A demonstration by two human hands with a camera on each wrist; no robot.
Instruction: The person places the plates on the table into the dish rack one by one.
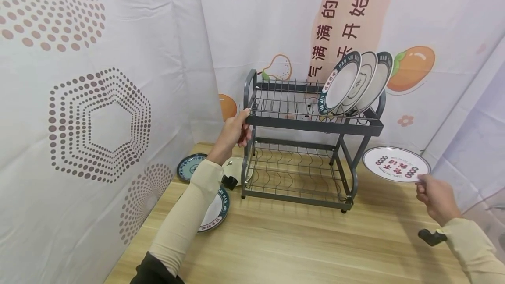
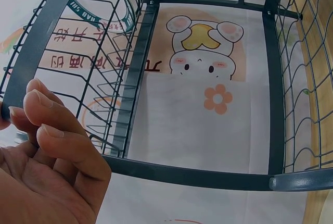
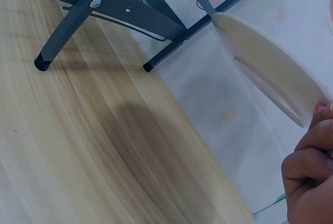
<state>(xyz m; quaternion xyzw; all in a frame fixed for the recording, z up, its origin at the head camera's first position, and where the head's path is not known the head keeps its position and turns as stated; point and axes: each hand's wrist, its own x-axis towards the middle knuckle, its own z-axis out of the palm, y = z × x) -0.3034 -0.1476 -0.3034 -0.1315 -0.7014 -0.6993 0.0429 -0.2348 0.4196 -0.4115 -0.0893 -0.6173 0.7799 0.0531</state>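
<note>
A two-tier dark grey dish rack (image 1: 315,124) stands on the wooden table. My left hand (image 1: 234,130) holds its upper front left corner, thumb on the rail and fingers curled below; the left wrist view shows these fingers (image 2: 62,135) close up. Off to the rack's right, my right hand (image 1: 438,196) pinches the rim of a white plate (image 1: 394,165) printed with red characters. That plate is raised above the table, and its plain underside (image 3: 270,67) faces the right wrist camera. Three plates (image 1: 341,84) lean upright at the right end of the upper tier.
Left of the rack, a blue patterned plate (image 1: 187,168), a cream plate (image 1: 236,170) and a green-rimmed plate (image 1: 217,214) lie on the table (image 1: 300,244), partly behind my left arm. The rack's lower tier (image 1: 296,172) shows bare wires. Printed curtains (image 1: 185,56) close off the back and sides.
</note>
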